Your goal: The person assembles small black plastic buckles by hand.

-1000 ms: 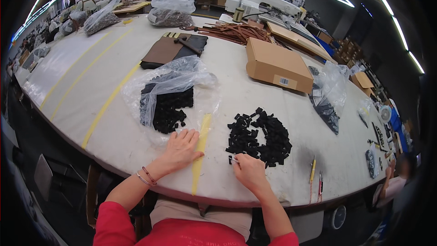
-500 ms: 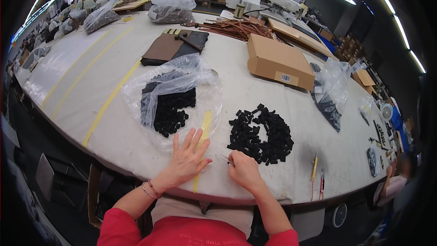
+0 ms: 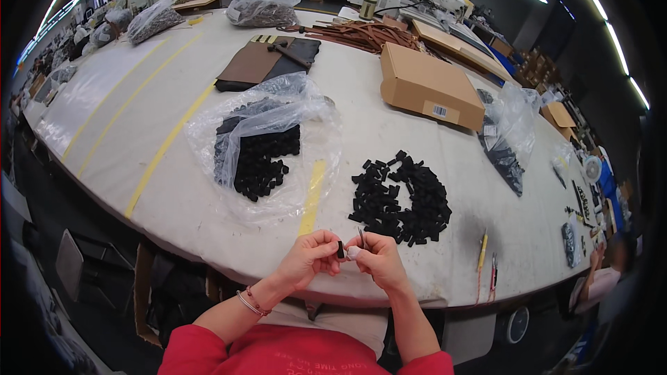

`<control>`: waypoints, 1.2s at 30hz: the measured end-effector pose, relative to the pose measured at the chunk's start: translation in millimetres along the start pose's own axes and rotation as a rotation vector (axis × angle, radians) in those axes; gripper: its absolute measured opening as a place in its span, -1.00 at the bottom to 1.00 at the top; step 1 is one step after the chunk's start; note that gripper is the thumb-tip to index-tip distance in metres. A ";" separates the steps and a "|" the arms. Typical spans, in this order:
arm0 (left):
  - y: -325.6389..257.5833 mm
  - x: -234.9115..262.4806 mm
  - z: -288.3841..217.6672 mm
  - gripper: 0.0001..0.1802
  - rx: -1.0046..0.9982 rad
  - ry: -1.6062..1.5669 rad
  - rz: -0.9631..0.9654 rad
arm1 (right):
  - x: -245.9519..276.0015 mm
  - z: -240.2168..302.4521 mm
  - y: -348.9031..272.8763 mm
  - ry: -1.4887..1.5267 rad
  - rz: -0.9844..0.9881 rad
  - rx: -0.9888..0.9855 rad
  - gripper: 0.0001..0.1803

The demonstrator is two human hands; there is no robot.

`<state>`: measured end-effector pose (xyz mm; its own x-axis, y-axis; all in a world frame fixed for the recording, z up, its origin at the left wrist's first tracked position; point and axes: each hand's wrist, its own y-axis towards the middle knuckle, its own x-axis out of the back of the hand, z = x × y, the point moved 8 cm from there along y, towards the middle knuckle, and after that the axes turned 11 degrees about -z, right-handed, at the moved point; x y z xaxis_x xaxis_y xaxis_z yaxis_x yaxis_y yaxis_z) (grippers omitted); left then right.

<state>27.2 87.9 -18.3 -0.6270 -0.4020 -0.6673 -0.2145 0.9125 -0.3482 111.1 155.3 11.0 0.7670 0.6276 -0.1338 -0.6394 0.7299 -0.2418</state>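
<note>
Left hand has moved right and now pinches a small black piece above the table's near edge. Right hand, just beside it, is closed around a slim tool. Piece looks light and soft; gripping its sides should suit. Farther right: loose black pile; farther left: clear bag of black pieces.

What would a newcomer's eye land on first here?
Probably the black pile on the pale table, just beyond the hands, and the clear bag to its left with more black pieces. Then the hands near the table's front edge: the left hand pinches a black piece, the right hand a thin dark tool. The brown box stands out farther back.
</note>
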 end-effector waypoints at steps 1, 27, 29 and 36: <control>-0.3 0.6 -0.1 -0.88 0.007 -0.032 -0.006 | -0.4 -0.5 0.6 -0.080 0.014 0.038 -0.82; -4.7 -9.3 -10.8 -0.88 -0.118 0.163 0.031 | -3.2 -1.6 -7.7 0.016 -0.031 0.068 -0.86; -4.4 -10.1 -10.4 -0.89 -0.138 0.199 0.027 | -1.7 4.6 -8.7 -0.071 -0.059 0.147 -0.86; -5.2 -8.6 -9.9 -0.91 -0.139 0.293 0.012 | -5.2 25.6 -10.3 -0.446 -0.057 0.367 -0.90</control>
<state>26.2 87.3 -4.2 -0.8144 -0.3713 -0.4460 -0.2938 0.9266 -0.2349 112.4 151.5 38.8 0.7547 0.5800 0.3066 -0.6356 0.7623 0.1224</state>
